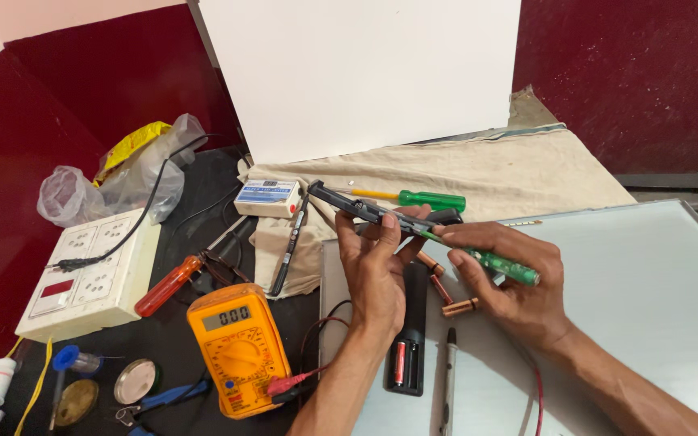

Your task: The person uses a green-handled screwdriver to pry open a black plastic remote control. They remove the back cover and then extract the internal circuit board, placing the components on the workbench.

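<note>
While hands grip tools, a blue-labelled white box [267, 198] lies behind

It was a small electronics repair bench: an orange digital multimeter [238, 349] with red and black leads lay near the tabletop's front edge, a white multi-socket switchboard [90, 273] at its left edge, and screwdrivers [418, 199] scattered about.

L hand [375, 262] holds remote [365, 210]; R hand [510, 282], screwdriver [490, 260].

Black remote cover [357, 206] held aloft; green-handled screwdriver [501, 265] tilted.
</note>
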`<state>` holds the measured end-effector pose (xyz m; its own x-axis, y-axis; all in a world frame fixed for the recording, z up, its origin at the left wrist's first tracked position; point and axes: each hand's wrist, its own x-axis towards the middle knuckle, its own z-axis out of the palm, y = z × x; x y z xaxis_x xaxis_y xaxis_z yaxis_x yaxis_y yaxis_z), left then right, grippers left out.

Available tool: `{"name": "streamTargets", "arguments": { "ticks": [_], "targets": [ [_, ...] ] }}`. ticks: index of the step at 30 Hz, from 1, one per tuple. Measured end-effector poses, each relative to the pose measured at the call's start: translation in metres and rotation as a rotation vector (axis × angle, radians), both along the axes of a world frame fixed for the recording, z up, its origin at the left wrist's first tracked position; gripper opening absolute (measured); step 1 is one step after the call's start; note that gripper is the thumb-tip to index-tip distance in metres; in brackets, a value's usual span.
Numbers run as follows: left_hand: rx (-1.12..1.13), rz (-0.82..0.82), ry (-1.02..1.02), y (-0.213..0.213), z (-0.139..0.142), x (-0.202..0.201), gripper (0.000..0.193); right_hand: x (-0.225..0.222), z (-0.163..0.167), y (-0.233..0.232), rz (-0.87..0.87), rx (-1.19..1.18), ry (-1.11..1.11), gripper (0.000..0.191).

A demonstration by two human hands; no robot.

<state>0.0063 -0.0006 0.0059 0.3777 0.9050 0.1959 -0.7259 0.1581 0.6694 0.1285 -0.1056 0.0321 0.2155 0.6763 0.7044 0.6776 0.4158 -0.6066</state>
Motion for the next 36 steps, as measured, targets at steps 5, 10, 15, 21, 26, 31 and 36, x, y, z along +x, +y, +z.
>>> {"name": "streamTargets", "arguments": {
  "ticks": [5, 10, 15, 21, 26, 31, 36],
  "targets": [
    [0.117, -0.062, -0.040, 0.001, -0.006, 0.003, 0.051, 0.002, -0.001, 0.001, -0.031, 0.003, 0.052, 0.018],
    [0.132, 0.002, 0.036, 0.003, -0.011, 0.007, 0.052, 0.006, -0.003, 0.001, -0.011, 0.009, 0.010, 0.015],
    [0.213, 0.014, 0.059, 0.002, -0.012, 0.006, 0.050, 0.009, -0.006, 0.001, 0.005, -0.007, 0.053, 0.015],
    [0.264, 0.033, 0.101, 0.001, -0.012, 0.005, 0.051, 0.009, -0.006, 0.002, 0.018, -0.025, 0.082, 0.016],
    [0.290, 0.078, 0.156, 0.002, -0.013, 0.006, 0.051, 0.006, -0.003, 0.000, 0.026, 0.003, 0.006, 0.015],
    [0.285, 0.088, 0.189, 0.003, -0.016, 0.006, 0.049, 0.004, 0.001, 0.000, -0.002, 0.006, -0.043, 0.014],
    [0.205, 0.049, 0.186, 0.004, -0.019, 0.007, 0.048, 0.004, -0.001, -0.001, -0.056, -0.122, 0.067, 0.019]
  ]
}}
